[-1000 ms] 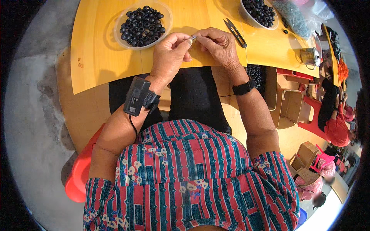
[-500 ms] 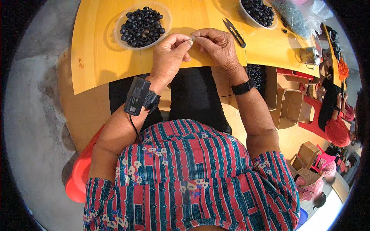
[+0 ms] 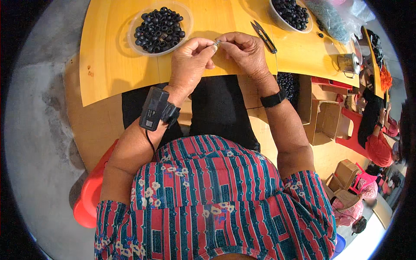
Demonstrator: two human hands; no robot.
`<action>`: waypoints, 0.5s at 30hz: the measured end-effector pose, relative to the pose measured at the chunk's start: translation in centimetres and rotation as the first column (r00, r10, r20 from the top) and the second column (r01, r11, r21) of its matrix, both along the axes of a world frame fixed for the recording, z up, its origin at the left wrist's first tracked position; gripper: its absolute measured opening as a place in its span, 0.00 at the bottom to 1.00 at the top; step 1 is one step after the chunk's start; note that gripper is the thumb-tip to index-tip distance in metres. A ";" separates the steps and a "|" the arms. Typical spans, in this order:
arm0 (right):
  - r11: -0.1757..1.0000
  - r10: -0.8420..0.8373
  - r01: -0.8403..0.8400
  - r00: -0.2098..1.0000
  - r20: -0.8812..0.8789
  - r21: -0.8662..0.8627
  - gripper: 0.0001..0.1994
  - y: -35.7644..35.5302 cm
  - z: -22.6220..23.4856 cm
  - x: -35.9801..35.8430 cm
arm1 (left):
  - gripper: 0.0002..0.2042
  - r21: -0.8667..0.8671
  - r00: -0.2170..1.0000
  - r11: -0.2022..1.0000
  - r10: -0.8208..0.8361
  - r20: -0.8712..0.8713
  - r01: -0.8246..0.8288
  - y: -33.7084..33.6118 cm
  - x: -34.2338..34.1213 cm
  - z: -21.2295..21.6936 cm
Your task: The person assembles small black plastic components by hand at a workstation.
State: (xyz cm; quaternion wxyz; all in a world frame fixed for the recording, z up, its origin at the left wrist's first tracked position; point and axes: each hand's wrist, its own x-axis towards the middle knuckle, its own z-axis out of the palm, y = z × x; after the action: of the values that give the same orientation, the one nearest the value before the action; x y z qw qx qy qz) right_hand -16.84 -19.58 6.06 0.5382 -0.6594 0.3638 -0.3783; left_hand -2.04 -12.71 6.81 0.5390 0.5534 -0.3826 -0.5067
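Note:
My left hand [image 3: 192, 60] and my right hand [image 3: 245, 52] meet above the near edge of the yellow table [image 3: 117, 73]. Thumb and forefinger of each are pinched together around one tiny silvery-grey piece [image 3: 217, 42], too small to name. Left of the hands, a clear plastic bowl [image 3: 149, 52] holds many black ring-shaped pieces [image 3: 159, 30]. Just right of my right hand lies a pair of dark thread snips [image 3: 264, 38], blades pointing away from me. A second bowl [image 3: 284, 24] of similar black pieces stands farther right.
Toward the far right are a plastic bag of grey-blue material [image 3: 328, 21], a few loose black pieces [image 3: 320, 34] and a metal cup [image 3: 346, 63]. Below the table stand cardboard boxes [image 3: 327, 123]. A red seat [image 3: 93, 190] is at my left; other people sit at right.
Both hands stay in the same place with the same pinch; the fingers shift only very slightly around the small piece. A person at the far right moves a little.

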 end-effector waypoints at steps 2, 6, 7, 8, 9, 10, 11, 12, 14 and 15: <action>1.000 -0.011 0.011 1.000 -0.014 0.000 0.05 0.1 0.2 0.1 | 0.05 -0.003 1.000 1.000 -0.002 0.009 0.002 0.1 0.0 0.1; 0.999 -0.030 0.029 0.999 0.011 0.046 0.04 0.6 0.8 0.2 | 0.05 0.007 0.999 1.000 -0.017 -0.030 0.017 0.2 0.1 0.1; 0.997 -0.039 0.036 0.999 0.037 0.062 0.04 0.7 0.7 0.2 | 0.05 0.007 0.999 1.000 -0.017 -0.031 0.017 0.2 0.2 -0.1; 0.997 -0.039 0.037 0.999 0.036 0.062 0.04 0.8 0.5 0.2 | 0.06 -0.016 0.995 1.000 -0.002 -0.103 0.000 0.2 0.3 -0.3; 1.000 -0.027 0.027 0.999 0.042 0.016 0.04 0.8 0.2 0.2 | 0.06 -0.038 0.984 0.999 0.012 -0.175 -0.019 0.3 0.4 -0.5; 0.999 -0.015 0.017 0.999 0.047 -0.031 0.04 0.9 0.0 0.1 | 0.06 -0.038 0.984 0.999 0.012 -0.176 -0.019 0.2 0.4 -0.7; 0.999 -0.015 0.016 0.999 0.045 -0.033 0.04 0.9 0.0 0.1 | 0.06 -0.047 0.982 0.998 0.023 -0.190 -0.033 0.1 0.3 -0.7; 0.988 -0.044 0.041 0.999 -0.019 -0.146 0.04 0.9 0.1 0.0 | 0.06 -0.055 0.979 0.997 0.035 -0.203 -0.047 0.0 0.2 -0.7; 0.964 -0.079 0.055 0.994 -0.080 -0.261 0.05 0.7 0.1 0.0 | 0.06 -0.058 0.979 0.996 0.052 -0.197 -0.064 0.1 0.0 -0.8; 0.898 -0.098 0.036 0.988 -0.120 -0.438 0.06 0.4 0.0 -0.1 | 0.06 -0.059 0.980 0.995 0.068 -0.189 -0.080 0.2 -0.1 -0.9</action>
State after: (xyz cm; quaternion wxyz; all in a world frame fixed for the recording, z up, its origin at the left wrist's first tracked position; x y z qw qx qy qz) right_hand -16.91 -19.22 6.02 0.3374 -0.7746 0.3296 -0.4214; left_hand -2.14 -12.54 5.96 0.6090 0.4993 -0.3261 -0.5229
